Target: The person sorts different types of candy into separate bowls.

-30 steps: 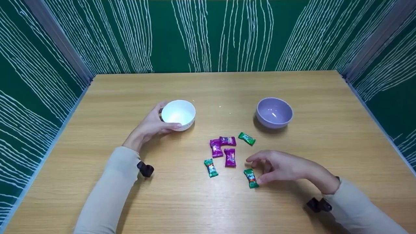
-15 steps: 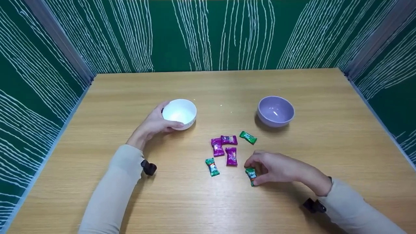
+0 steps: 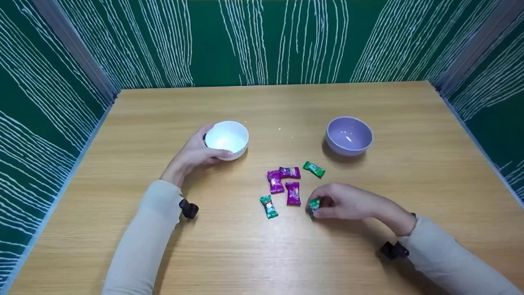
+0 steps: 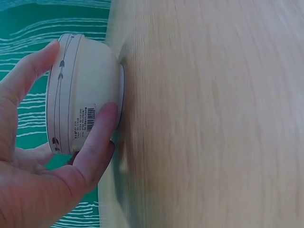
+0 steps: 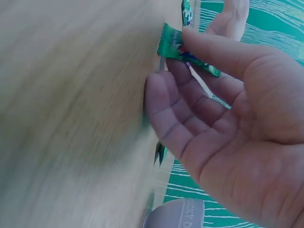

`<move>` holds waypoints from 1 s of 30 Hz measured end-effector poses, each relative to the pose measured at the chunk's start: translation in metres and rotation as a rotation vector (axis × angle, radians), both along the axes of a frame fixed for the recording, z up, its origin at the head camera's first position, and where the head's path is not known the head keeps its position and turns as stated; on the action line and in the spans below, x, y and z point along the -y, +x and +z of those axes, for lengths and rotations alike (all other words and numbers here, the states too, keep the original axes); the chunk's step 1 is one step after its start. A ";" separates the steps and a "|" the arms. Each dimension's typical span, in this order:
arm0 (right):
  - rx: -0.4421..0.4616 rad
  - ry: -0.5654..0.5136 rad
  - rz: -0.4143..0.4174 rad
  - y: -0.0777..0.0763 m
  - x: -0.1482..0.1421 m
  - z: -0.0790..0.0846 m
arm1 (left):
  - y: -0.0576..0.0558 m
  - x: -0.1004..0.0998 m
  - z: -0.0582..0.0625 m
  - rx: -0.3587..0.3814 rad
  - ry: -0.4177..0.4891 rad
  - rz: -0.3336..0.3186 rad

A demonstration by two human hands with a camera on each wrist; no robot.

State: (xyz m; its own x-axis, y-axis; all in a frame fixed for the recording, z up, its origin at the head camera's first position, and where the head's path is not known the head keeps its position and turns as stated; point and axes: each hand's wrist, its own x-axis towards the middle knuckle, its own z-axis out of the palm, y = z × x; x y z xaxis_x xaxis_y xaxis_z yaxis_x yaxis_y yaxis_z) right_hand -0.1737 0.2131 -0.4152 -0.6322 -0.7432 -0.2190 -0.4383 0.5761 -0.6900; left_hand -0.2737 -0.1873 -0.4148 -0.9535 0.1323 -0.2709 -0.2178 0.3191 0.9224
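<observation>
My left hand (image 3: 191, 155) grips the side of a white bowl (image 3: 230, 137), thumb at the rim. In the left wrist view the bowl (image 4: 95, 80) shows a leaf-pattern band and a barcode label, its foot at the wooden table. My right hand (image 3: 352, 201) pinches a green wrapped candy (image 5: 169, 43) between thumb and fingers, just over the table. Left of that hand lie three purple wrapped candies (image 3: 293, 194) in a loose group. One green candy (image 3: 269, 206) lies in front of them, another green candy (image 3: 314, 169) behind to the right.
A purple bowl (image 3: 349, 137) stands at the back right of the wooden table (image 3: 229, 254). Green walls (image 3: 217, 45) with white streaks rise behind and on both sides. Small pale specks lie between the bowls. A dark camera sits on each wrist.
My right hand has closed its fingers on the near green candy and moved it slightly away from me. The left hand stays on the white bowl; the head view has shifted a little.
</observation>
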 end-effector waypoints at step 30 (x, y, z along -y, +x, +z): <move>0.267 -0.262 -0.198 -0.077 0.057 0.051 | 0.000 0.001 0.007 -0.034 -0.019 -0.059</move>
State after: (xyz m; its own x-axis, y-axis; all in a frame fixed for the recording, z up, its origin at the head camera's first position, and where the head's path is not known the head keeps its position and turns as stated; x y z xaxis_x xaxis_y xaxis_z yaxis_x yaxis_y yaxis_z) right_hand -0.2505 0.1564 -0.3645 -0.7150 -0.6656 -0.2141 -0.1228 0.4210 -0.8987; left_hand -0.2741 -0.1883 -0.4080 -0.9528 0.1840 -0.2415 -0.1666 0.3482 0.9225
